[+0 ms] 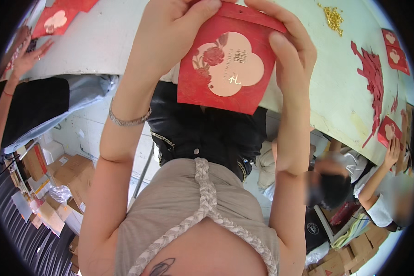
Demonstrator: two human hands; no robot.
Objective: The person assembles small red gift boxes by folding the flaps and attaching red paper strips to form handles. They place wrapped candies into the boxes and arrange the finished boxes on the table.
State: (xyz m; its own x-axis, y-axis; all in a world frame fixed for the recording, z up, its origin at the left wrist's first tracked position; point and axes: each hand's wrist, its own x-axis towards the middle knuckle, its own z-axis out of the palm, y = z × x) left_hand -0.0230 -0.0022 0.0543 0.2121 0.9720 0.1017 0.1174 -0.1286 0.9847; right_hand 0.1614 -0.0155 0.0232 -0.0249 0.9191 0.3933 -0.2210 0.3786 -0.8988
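The red envelope (227, 64) is held up off the table between both hands, its front turned toward the camera so the pale flower-shaped panel with a rose printed on it can be seen; it sits tilted, its top edge to the far side and its lower right corner dipping toward the near side. The left hand (177, 27) is closed on the upper left corner, thumb pressed over the top edge, fingers behind where they cannot be seen; the right hand (285, 50) is clamped on the upper right corner and right edge, thumb lying down the front of the card; held by two corners like this the envelope stays flat and its face stays uncovered, which looks like a grip for checking or folding the flap along the top. A silver bracelet (129, 120) rings the left wrist.

Beyond the envelope lies the white table (322, 83), curving across the far side; on it to the right is a heap of red paper cut-outs (372, 73), a small pile of gold bits (334, 17) further off, and several more red envelopes (394, 50) near the right rim, laid face up and apart from each other. At the far left another person's hand (30, 55) rests by another red envelope (55, 20); at the right a second person's hand (393, 152) touches one at the table edge. Under the table, to the near left, stand cardboard boxes (71, 172).
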